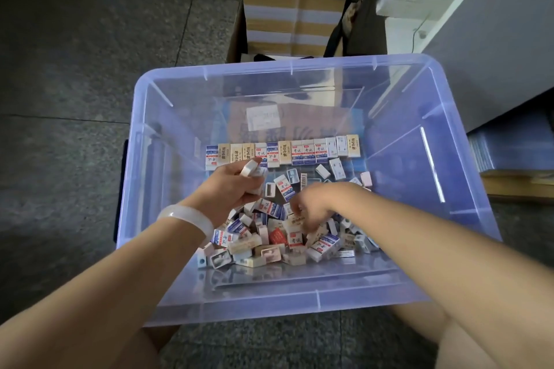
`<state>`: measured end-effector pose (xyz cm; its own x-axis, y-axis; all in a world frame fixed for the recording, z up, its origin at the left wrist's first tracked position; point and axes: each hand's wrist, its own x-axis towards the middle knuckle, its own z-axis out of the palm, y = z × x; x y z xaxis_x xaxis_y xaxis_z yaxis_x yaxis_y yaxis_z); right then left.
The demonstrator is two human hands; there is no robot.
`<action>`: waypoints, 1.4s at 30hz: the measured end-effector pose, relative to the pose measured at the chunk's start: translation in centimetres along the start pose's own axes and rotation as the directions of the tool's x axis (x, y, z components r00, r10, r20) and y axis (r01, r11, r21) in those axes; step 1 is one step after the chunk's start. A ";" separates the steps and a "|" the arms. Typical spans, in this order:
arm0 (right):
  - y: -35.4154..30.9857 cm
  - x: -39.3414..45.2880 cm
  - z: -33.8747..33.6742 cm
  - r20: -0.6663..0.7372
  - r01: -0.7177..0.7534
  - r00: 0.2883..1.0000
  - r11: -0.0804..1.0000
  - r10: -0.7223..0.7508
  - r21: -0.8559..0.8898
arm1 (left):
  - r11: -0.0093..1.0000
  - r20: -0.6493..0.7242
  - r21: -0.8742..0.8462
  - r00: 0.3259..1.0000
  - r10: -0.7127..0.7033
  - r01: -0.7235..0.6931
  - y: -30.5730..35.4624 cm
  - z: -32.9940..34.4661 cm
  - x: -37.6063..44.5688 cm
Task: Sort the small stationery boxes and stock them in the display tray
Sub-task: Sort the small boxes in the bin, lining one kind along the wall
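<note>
I am looking down into a clear blue-tinted plastic bin [144, 177] that sits on a grey stone floor [75, 75]. My left hand [230, 189] is inside the bin, a little to 10 o'clock of its centre, with the fingers curled tight round a small clutch of white boxes [251, 170]; their ends stick out past the knuckles. A pale bangle [187, 216] circles that wrist. My right hand [314, 204] is at about the bin's centre, knuckles up, fingertips dipped down into the loose heap of small boxes [284, 237]. The fingers bend and touch the top boxes, but I cannot tell whether they have actually pinched one, since the tips are hidden among the boxes.

The heap spreads from the centre towards 6 o'clock. Towards 12 o'clock from both hands, a tidy row of boxes [281, 151] stands side by side, blue-and-white ones mixed with cream ones. A few strays [335, 168] lie between the row and the heap, at about 2 o'clock of my right hand. Beyond the bin at 12 o'clock stand stacked cardboard cartons [287, 3].
</note>
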<state>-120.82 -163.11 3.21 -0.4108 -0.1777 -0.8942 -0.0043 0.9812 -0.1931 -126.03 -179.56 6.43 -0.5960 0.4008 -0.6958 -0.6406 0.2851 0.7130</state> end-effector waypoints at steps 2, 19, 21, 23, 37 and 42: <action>-0.5 0.3 0.1 0.011 -0.011 1.000 0.995 0.012 -0.100 | 1.000 0.016 0.018 1.000 -0.006 0.006 0.0 0.1 -0.1; 3.5 -4.7 -1.5 -0.289 0.287 0.953 0.560 -0.088 0.777 | 0.954 0.028 -0.291 0.997 -0.068 0.073 0.8 0.7 -0.7; 3.4 -5.9 -1.8 -0.332 0.335 0.942 0.127 -0.045 0.934 | 0.932 0.051 -0.358 0.998 -0.035 0.051 1.2 1.1 -0.7; 2.8 -6.5 -1.8 -0.372 0.368 0.928 -0.108 -0.016 0.924 | 0.895 0.088 -0.445 0.996 0.002 0.038 1.7 1.3 -0.9; 0.5 -6.4 -1.4 -0.336 0.333 0.942 -0.197 0.018 0.922 | 0.918 0.249 -0.395 0.967 0.060 0.045 2.8 1.5 -2.2; 1.4 -5.1 -2.0 -0.316 0.357 0.914 -0.135 0.254 0.924 | 0.960 -0.046 -0.280 0.999 -0.018 0.004 2.3 0.3 -2.4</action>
<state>-120.54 -160.73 8.31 -0.6644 0.1105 -0.7392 0.6969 -0.2659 -0.6661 -125.93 -179.62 9.79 -0.6064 0.3551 -0.7115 -0.7529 0.0313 0.6574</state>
